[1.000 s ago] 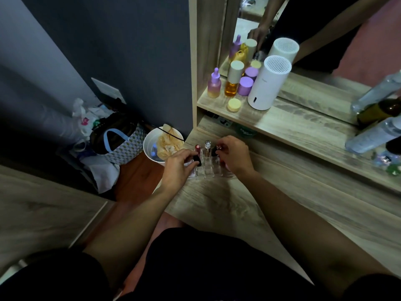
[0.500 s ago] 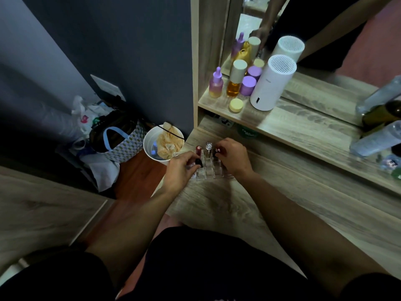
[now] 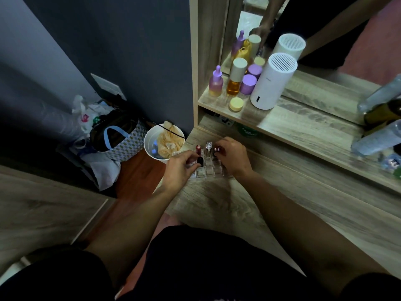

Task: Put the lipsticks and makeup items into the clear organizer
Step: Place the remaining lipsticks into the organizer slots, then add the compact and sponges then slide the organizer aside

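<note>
The clear organizer (image 3: 209, 171) with square compartments sits at the left end of the wooden vanity top (image 3: 217, 203). A red lipstick (image 3: 198, 149) and a clear-capped tube (image 3: 208, 147) stand upright in its back row. My left hand (image 3: 180, 168) pinches a dark lipstick (image 3: 200, 161) at the organizer's left side. My right hand (image 3: 233, 158) grips a dark red lipstick (image 3: 217, 149) over the back right compartments. Both hands cover parts of the organizer.
On the shelf above stand a white cylindrical device (image 3: 272, 81), purple and amber bottles (image 3: 235, 78) and a yellow jar (image 3: 236, 104), backed by a mirror. Plastic bottles (image 3: 377, 137) lie at right. A white bin (image 3: 162, 144) and a checked bag (image 3: 121, 140) sit on the floor at left.
My left hand has lowered the dark lipstick slightly toward the organizer's left side. My right hand stays on its lipstick at the back right.
</note>
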